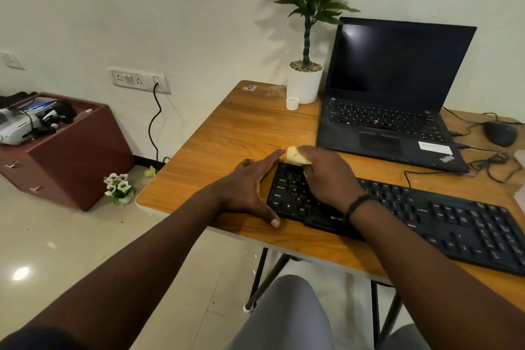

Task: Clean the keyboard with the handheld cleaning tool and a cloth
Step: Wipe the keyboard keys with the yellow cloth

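A black keyboard (443, 219) lies slanted across the near part of the wooden table (233, 128). My right hand (326, 176) grips a small yellow cloth (295, 156) and holds it over the keyboard's far left corner. Only a bit of the cloth shows past the fingers. My left hand (250, 190) lies flat against the keyboard's left end, fingers straight along its edge and thumb at the front corner. No handheld cleaning tool shows in this view.
An open black laptop (392, 105) stands behind the keyboard, with a potted plant (305, 77) and a small white cap (292, 103) to its left. A mouse (500, 133) and cables lie far right. A maroon drawer unit (65, 150) stands on the floor, left.
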